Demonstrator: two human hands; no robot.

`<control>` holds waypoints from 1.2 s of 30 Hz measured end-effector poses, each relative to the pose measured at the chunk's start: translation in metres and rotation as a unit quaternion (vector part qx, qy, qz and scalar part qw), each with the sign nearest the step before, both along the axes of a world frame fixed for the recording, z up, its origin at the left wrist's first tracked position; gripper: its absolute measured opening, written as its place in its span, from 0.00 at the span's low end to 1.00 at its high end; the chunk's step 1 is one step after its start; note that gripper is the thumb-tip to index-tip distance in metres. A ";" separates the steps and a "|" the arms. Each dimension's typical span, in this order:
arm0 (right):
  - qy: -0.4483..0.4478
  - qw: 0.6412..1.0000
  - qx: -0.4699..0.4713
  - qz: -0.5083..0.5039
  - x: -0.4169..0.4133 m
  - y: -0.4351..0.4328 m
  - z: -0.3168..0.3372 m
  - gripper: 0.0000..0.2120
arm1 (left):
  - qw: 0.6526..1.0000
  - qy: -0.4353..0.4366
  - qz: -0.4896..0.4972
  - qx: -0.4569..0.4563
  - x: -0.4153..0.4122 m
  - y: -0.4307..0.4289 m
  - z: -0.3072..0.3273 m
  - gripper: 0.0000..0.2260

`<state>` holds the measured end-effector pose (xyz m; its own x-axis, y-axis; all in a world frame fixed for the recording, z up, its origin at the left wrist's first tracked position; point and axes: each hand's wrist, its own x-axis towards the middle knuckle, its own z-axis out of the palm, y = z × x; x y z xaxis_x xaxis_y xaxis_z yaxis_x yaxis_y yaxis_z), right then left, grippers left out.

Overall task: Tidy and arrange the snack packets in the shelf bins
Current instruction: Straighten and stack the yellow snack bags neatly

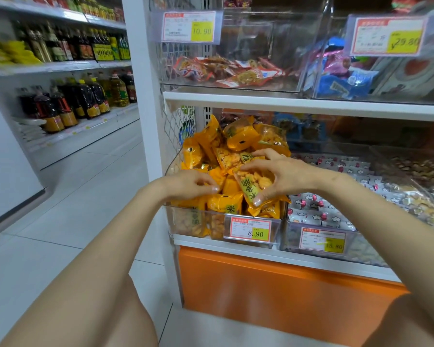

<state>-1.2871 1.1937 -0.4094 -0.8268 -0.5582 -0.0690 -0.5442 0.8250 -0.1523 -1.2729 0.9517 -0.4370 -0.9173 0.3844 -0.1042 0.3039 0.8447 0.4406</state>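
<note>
White shelf unit (286, 102) on an orange base panel (261, 284), seen from the head camera; to the left, across the tiled aisle, a second rack carries dark and yellow oil bottles (73, 103). The upper shelf holds clear bins, the left one containing red-and-white packets (226, 71). On the lower shelf, at the unit's left end, stands a clear bin (186, 221) heaped above its rim with orange snack packets (238, 139); some stand upright at the back, others lie flat toward the front. Just beside it on the right is a bin of white patterned packets (311, 209). Both bare forearms reach in over the front of the orange bin. The right hand (286, 174) clasps one orange packet (254, 182) near the top of the heap, fingers curved over its upper edge and thumb under its lower edge. The left hand (188, 184) lies at the left of the heap with fingers curled and tips on the packets; whether it pinches one cannot be told. A price label reading 8.90 (250, 230) is fixed to the bin's front wall.
</note>
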 end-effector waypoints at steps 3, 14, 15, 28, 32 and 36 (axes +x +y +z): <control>0.002 0.999 0.042 0.010 0.003 -0.001 -0.001 0.51 | 0.985 0.088 0.117 0.094 -0.003 -0.011 0.000 0.10; 0.118 0.991 0.051 0.028 0.003 0.008 -0.003 0.37 | 0.993 0.100 0.042 -0.050 0.004 -0.013 -0.002 0.10; 0.096 0.993 0.056 0.029 0.003 0.007 -0.003 0.39 | 0.994 0.087 0.025 -0.060 0.006 -0.013 -0.001 0.10; 0.107 0.988 -0.028 0.107 -0.032 -0.092 -0.001 0.19 | 0.987 0.147 0.047 -0.040 0.020 -0.027 -0.005 0.12; 0.049 0.993 0.076 0.078 -0.057 -0.125 -0.006 0.24 | 0.983 0.174 0.050 -0.028 0.024 -0.033 -0.007 0.15; -0.004 0.987 0.155 0.046 -0.064 -0.139 -0.012 0.30 | 0.982 0.180 0.048 -0.001 0.023 -0.039 -0.013 0.14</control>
<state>-1.3511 1.0551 -0.4213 -0.7727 -0.5817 -0.2539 -0.6186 0.7799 0.0958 -1.2499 0.9128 -0.4496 -0.9268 0.2937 0.2341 0.3585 0.8777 0.3179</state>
